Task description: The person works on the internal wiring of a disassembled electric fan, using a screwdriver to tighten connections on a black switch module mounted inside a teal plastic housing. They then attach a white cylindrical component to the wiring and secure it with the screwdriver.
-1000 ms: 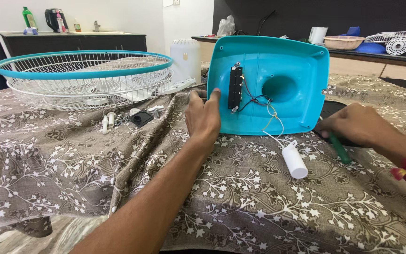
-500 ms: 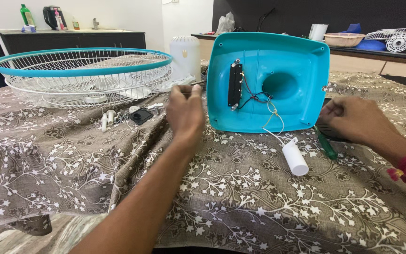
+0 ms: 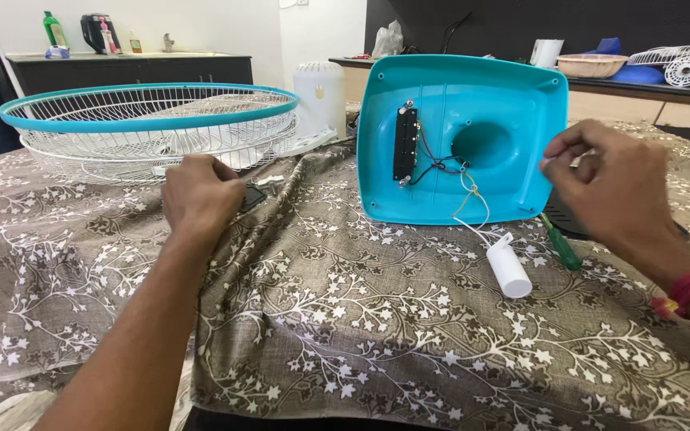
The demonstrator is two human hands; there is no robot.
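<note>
Across patterned cloth (image 3: 409, 319): left hand (image 3: 198, 194) curled over small black parts (image 3: 252, 197), right hand (image 3: 605, 185) pinching something tiny (unclear what) beside upturned teal fan base (image 3: 513, 104). Best kept steady, grip firm.

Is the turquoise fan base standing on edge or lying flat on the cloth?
On edge: the turquoise fan base stands upright on the patterned cloth, its hollow underside with wires facing the camera.

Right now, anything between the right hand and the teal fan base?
Nothing visible. The right hand is raised, fingers pinched, in front of the right edge of the teal fan base, overlapping it in this view. The green screwdriver and white capacitor lie lower on the cloth, out of the way.
</note>
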